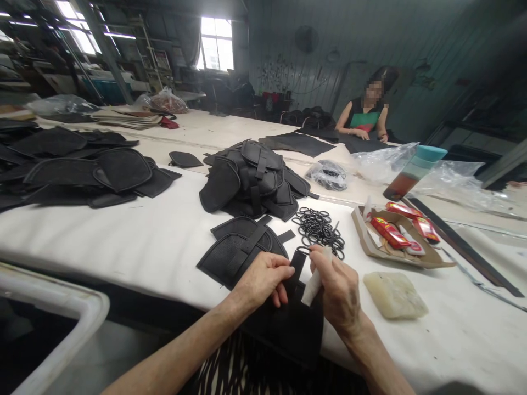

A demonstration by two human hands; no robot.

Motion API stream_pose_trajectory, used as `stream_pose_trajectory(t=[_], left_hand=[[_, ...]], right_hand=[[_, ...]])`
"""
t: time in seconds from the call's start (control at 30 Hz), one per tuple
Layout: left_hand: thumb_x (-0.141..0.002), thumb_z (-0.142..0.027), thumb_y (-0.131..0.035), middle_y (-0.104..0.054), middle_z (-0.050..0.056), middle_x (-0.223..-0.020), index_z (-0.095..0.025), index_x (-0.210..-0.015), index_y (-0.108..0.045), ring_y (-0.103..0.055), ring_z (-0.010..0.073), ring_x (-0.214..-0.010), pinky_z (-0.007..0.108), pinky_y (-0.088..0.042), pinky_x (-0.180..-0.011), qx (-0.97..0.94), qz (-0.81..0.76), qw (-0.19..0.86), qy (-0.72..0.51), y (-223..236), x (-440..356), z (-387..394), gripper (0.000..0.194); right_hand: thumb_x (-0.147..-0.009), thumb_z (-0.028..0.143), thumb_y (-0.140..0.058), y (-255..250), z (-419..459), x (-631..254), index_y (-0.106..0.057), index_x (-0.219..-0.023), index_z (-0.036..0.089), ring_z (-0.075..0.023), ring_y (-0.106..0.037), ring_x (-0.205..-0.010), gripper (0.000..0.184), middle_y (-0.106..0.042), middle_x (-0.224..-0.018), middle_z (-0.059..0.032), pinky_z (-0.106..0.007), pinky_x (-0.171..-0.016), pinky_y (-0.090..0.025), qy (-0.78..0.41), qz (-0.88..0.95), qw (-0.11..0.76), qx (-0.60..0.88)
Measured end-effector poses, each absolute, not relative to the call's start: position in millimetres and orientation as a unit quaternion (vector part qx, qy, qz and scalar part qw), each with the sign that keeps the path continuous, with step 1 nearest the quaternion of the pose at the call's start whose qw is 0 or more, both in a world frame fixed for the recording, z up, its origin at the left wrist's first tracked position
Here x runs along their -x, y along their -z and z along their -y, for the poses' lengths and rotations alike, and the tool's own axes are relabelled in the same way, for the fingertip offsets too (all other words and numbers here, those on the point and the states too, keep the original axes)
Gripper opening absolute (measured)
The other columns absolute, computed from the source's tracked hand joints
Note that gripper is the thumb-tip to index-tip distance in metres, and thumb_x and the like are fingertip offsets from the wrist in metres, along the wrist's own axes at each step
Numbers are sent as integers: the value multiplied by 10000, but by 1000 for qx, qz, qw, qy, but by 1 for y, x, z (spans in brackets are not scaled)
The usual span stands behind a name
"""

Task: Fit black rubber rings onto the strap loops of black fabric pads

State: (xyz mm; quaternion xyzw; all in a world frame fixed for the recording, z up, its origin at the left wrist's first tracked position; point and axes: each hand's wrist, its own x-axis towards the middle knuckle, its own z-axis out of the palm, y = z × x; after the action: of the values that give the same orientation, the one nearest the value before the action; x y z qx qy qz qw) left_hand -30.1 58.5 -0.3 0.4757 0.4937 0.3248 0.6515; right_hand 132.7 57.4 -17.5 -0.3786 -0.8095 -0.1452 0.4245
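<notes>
Nearest thing: both forearms come in from the bottom edge, angled inward, so the hands meet over a black panel (300,334) at the near table edge. Left forearm runs up and rightward, wrist pretty straight. The left hand (265,280) has thumb and index pinched on the panel's black strap (297,267), other fingers curled underneath. Right forearm slants up and left, and the right hand (340,288) is wrapped around a whitish tube (314,285), which tilts with its flat end down. Its fingertips sit right by the strap's far end, next to a black ring; can't tell if they're touching it.

Just past the left hand, two strapped pieces (242,247) lie overlapped. A soap-like block (395,295) is right of the right hand. Further out: loose rings (317,227), a cardboard tray (362,236), then a heap of black pieces (255,175). Way back, a co-worker (364,118) has both hands on dark material.
</notes>
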Motion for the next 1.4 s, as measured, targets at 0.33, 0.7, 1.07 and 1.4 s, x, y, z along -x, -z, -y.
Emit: stream_pose_trajectory(t=[0.33,0.7,1.07,1.4], left_hand=[[-739,-203,-530,-523,-34,-437,-133,-674,-572,-522,90,-358,154,-372,-334,-464,-489,649,-353,-2,30,-56,104],[-773,-148,-531,-557,-69,-551,-78,-1230,-447,-605,98,-504,200,-494,-537,-412,-444,666,-436,2,36,-47,470],[-783,-175,-490,-657,37,-696,-119,-888,-627,-643,149,-587,248,-506,-554,-458,-503,598,-424,0,28,-44,182],[-800,-267,-531,-649,34,-770,-167,-957,-607,-631,147,-625,227,-499,-562,-517,-514,511,-456,-4,21,-28,201]], right_hand=[[-853,55,-437,7,-53,-129,-523,-947,148,-251,-589,-814,158,-652,-907,-172,-392,-690,-481,196,848,389,302],[-860,51,-436,6,-48,-114,-539,-861,143,-229,-611,-748,138,-660,-795,-157,-352,-630,-492,179,866,385,264],[-829,193,-565,16,-34,-110,-509,-927,220,-156,-602,-710,117,-632,-844,-20,-262,-617,-473,-197,687,483,506],[-746,271,-654,2,-44,-111,-478,-816,217,-128,-514,-659,198,-541,-756,40,-250,-621,-426,-384,571,522,503]])
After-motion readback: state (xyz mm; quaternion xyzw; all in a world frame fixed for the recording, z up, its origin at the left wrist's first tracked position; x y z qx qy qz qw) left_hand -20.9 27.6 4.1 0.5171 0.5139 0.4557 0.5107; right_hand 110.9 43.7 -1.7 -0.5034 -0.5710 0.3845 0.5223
